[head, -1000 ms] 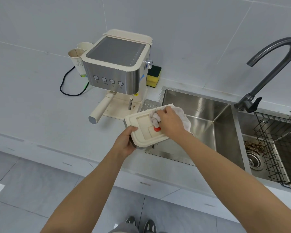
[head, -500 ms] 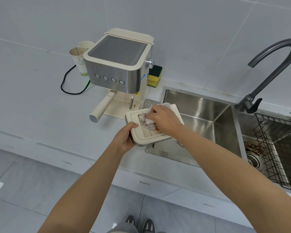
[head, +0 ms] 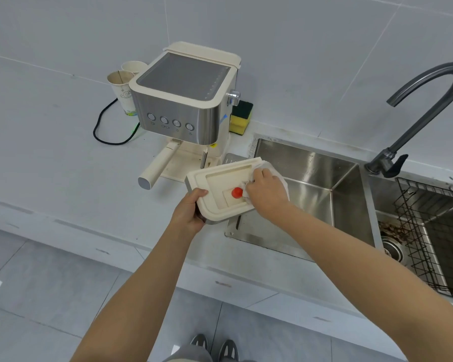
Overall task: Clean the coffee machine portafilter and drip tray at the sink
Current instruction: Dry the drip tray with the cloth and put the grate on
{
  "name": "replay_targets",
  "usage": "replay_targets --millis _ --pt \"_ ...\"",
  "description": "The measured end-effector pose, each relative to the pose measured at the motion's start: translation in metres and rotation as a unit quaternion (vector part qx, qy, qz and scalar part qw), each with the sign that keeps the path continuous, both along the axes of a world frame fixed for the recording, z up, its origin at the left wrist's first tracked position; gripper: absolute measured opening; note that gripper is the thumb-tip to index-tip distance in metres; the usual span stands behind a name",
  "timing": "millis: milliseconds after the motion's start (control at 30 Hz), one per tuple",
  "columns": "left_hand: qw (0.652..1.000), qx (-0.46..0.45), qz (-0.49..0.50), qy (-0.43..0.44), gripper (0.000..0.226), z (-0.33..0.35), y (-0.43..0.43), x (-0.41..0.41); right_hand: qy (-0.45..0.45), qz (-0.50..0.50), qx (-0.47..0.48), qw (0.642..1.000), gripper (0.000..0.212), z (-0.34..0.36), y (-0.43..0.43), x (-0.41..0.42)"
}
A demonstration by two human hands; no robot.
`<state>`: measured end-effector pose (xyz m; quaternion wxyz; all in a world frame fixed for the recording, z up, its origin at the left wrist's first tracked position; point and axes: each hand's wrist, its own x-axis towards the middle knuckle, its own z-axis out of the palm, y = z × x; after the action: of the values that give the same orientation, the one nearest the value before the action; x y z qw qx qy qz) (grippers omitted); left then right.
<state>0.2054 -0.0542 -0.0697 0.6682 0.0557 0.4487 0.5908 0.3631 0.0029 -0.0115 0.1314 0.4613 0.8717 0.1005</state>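
Right hand (head: 266, 194), fingers bunching cloth (head: 275, 170), swept right; red float (head: 237, 192) bared. Left hand (head: 187, 214) grips tray (head: 220, 178). I judge wiping ongoing.

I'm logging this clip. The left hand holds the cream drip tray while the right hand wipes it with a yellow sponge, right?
Not quite: the head view shows the right hand wiping the drip tray with a white cloth, not a sponge. The yellow sponge sits untouched beside the coffee machine. The left hand does hold the tray.
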Motion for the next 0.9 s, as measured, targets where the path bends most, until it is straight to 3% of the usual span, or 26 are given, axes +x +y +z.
replay_targets --millis 167,400,667,800,900 --pt "1.000 -0.028 0.010 0.007 0.020 0.001 0.000 0.013 -0.022 -0.010 -0.061 0.998 0.032 0.009 0.005 -0.001" --pt "0.999 -0.022 0.019 0.013 0.026 -0.001 0.004 0.017 0.052 -0.065 -0.157 0.984 0.038 0.019 0.007 -0.015" --pt "0.999 -0.031 0.023 0.018 0.033 -0.006 0.001 0.027 0.119 -0.051 -0.212 0.969 0.038 0.018 -0.010 -0.038" --pt "1.000 -0.022 0.018 0.006 0.027 -0.005 0.001 0.020 0.184 -0.067 -0.239 0.951 0.040 0.020 -0.009 -0.046" --pt "1.000 -0.007 -0.002 0.011 0.025 -0.009 -0.002 0.013 0.249 -0.102 -0.302 0.915 0.026 0.020 -0.007 -0.046"
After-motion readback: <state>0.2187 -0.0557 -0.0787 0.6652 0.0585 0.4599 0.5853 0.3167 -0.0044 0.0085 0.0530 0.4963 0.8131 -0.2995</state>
